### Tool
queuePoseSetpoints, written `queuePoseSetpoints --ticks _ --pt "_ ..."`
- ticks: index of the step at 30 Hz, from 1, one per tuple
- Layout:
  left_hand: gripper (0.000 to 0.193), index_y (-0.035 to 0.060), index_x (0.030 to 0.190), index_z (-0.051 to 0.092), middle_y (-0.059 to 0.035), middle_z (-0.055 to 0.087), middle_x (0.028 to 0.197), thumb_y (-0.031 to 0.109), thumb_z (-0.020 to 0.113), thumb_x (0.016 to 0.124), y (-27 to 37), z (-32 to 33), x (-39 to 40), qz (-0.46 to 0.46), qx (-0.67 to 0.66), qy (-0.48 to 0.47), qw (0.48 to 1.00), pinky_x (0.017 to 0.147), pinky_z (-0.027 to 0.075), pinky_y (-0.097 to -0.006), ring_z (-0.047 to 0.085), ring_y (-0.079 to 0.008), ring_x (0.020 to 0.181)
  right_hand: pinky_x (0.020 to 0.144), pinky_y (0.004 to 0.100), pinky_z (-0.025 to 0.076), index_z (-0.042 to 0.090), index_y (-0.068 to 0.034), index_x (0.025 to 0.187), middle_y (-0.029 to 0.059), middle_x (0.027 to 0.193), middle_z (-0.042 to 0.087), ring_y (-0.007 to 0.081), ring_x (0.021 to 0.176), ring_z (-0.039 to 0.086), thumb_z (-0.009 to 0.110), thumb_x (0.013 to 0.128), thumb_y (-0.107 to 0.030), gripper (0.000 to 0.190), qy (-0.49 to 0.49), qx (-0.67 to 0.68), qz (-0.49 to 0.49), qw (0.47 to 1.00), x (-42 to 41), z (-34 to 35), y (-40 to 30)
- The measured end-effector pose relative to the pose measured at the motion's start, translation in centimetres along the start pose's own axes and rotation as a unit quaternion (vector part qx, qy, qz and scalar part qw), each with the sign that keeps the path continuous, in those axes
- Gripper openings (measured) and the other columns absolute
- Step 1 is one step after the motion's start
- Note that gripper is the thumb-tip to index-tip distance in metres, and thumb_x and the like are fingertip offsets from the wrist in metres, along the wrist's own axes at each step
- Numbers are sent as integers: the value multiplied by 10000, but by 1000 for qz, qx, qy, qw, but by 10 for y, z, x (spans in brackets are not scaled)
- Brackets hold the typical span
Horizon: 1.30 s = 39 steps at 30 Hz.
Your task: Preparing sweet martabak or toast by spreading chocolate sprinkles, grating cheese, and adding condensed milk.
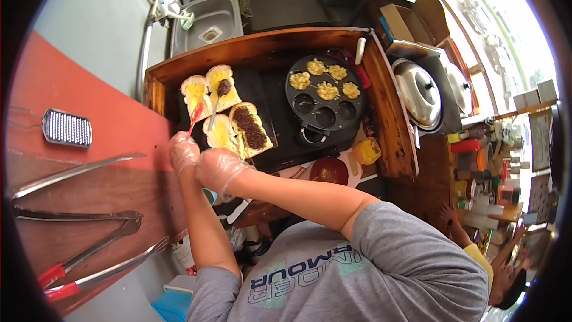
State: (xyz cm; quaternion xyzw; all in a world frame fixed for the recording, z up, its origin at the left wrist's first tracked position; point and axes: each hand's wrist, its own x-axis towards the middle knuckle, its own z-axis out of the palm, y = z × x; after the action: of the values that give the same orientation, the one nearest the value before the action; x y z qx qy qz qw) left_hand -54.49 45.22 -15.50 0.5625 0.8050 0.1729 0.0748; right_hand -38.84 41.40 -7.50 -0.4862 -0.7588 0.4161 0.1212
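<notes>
My left hand (184, 152), in a clear plastic glove, is closed around a red utensil (195, 118) whose tip is over the upper-left bread slice (195, 89). Beside it, my right hand (221, 167), also gloved, is closed at the lower end of a metal spoon (214, 109). The spoon's bowl holds dark brown sprinkles (224, 87) above the upper-right slice (228, 103). Both slices bear yellow spread, as does a lower-left slice (219, 136) near my right hand. Dark sprinkles cover much of the lower-right slice (251, 127). The fingers are partly hidden.
Right of the bread stands a round dark pan (324, 118) with yellow batter in several hollows, within a wooden surround (268, 38). Tongs (89, 214) and a grater (67, 128) lie left. Below the pan is a red bowl (329, 171). Another person (505, 277) is far right.
</notes>
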Motion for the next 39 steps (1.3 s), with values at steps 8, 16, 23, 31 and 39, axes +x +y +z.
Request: queuePoseSetpoints --ticks 8,16,23,31,39 --pt "136 72 982 702 -191 712 943 112 612 888 10 -10 -2 29 57 41 997 776 523 -482 677 -386 901 809 416 567 732 11 944 236 874 715 366 837 714 621 858 -268 313 -22 47 -8 999 -109 -40 83" --pt "181 48 988 719 -227 705 946 160 605 902 -50 25 0 28 -7 -15 999 789 523 -494 675 -412 897 861 412 557 764 -36 966 212 901 729 374 894 711 653 810 -305 331 -48 120 97 987 -120 -46 82" --pt "231 26 857 753 -215 716 821 250 732 804 -22 40 -3 -65 -213 -73 972 763 542 -430 710 -333 785 897 419 542 744 0 1006 238 960 723 388 944 697 638 834 -349 403 -61 102 83 989 -132 -39 87" --pt "219 30 848 746 -228 701 809 236 771 777 22 47 10 -12 -132 -50 990 726 546 -421 703 -375 779 832 368 559 718 26 1048 174 866 748 294 842 726 625 877 -387 456 -101 154 171 968 -172 -36 114" --pt "313 -13 845 747 -259 702 830 272 816 734 22 57 40 -1 -89 -108 990 741 560 -424 722 -375 832 786 328 563 729 8 1015 122 821 755 229 771 721 620 879 -381 427 -100 164 192 962 -178 -39 120"
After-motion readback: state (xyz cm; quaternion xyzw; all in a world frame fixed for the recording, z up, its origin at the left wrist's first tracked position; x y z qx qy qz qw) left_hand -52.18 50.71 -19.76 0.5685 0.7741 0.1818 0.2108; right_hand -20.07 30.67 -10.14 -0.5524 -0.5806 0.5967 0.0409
